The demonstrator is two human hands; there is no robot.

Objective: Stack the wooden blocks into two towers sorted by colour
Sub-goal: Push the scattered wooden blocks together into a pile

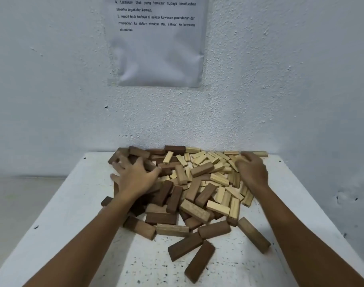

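Note:
A loose heap of wooden blocks (189, 183) lies on the white table (73, 204) against the wall. Dark brown blocks (166, 192) gather mostly at the left and front, pale blocks (218, 179) at the right and back. My left hand (133, 177) rests flat on the left side of the heap with fingers spread over dark blocks. My right hand (251, 169) lies on the right edge of the heap, fingers curved over pale blocks; it is blurred. Neither hand clearly grips a block. Several dark blocks (199, 261) lie apart at the front.
A printed sheet (158, 42) hangs on the rough white wall (280, 79) behind the table. The table's left edge (42, 220) and right edge (313, 204) drop off to the floor. Bare speckled tabletop lies in front of the heap.

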